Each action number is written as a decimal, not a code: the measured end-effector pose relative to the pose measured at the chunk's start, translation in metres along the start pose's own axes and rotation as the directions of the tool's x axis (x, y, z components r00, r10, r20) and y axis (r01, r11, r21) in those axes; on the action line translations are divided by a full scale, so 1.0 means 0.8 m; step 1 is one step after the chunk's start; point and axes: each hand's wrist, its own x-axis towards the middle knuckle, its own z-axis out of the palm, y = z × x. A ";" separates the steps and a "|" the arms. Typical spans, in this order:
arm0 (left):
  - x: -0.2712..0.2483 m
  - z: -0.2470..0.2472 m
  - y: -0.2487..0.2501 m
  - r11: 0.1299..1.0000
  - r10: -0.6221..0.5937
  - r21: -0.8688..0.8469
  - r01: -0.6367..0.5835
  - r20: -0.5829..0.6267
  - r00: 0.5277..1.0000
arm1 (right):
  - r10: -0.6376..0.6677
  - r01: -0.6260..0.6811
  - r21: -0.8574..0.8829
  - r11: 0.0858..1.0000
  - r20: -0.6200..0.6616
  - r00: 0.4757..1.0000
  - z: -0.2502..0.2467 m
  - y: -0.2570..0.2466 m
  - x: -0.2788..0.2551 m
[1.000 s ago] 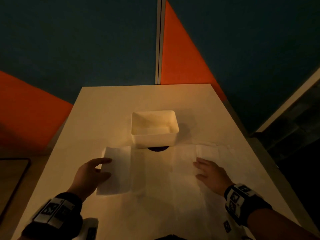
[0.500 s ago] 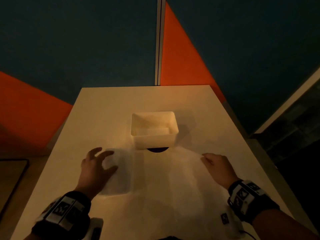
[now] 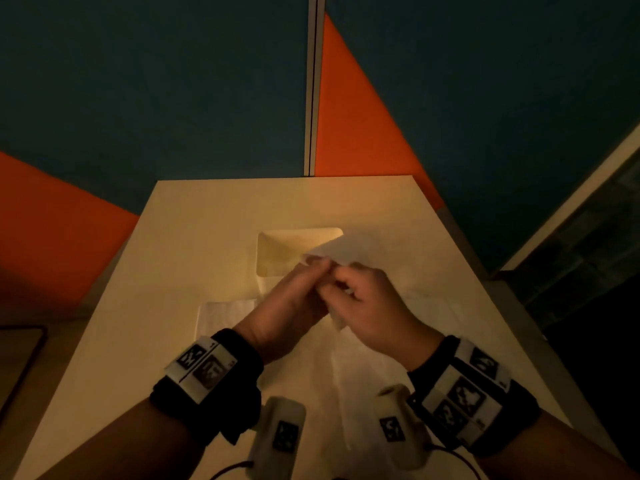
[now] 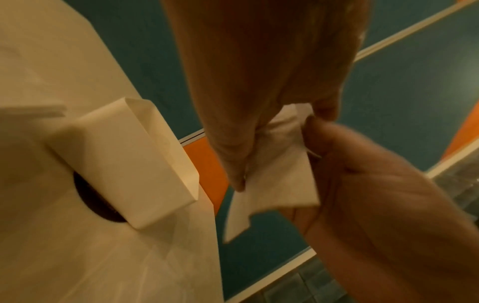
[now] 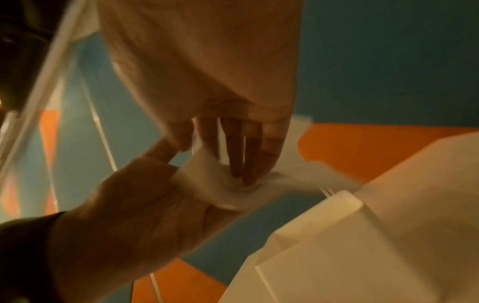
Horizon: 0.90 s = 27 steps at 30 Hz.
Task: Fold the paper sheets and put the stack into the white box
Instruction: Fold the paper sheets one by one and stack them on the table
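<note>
A white paper sheet is lifted off the table, held between both hands just in front of the white box. My left hand pinches the paper sheet with fingers and thumb. My right hand grips the same paper sheet from the right, its fingers curled into it. The open-topped white box stands at mid-table; its inside is partly hidden by the paper. A folded sheet lies flat to the left of my left wrist, on a larger thin sheet spread over the table.
The pale table ends at a blue and orange partition wall behind the box. A dark round hole shows in the tabletop under the box's near side. A dark-framed object sits beyond the table's left edge.
Both hands were apart and flat on the sheets on the table. They have come together at the middle and lifted a sheet in front of the box.
</note>
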 end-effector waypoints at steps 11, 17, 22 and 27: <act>-0.002 -0.031 0.003 0.995 0.037 -0.080 -0.058 -0.244 0.969 | 0.143 -0.135 0.058 0.989 -0.161 0.977 -0.036 0.013 0.005; -0.008 -0.035 0.011 0.990 -0.038 -0.142 0.023 -0.105 0.994 | 0.456 -0.446 0.401 0.800 0.078 0.887 -0.063 0.020 0.005; -0.007 -0.034 0.014 0.998 -0.059 -0.016 0.058 -0.090 0.994 | 0.410 -0.409 0.593 0.693 0.142 0.901 -0.061 0.025 0.001; -0.009 -0.044 0.026 0.993 -0.022 0.111 0.027 -0.044 0.999 | 0.438 -0.398 0.651 0.646 0.111 0.892 -0.069 0.034 -0.001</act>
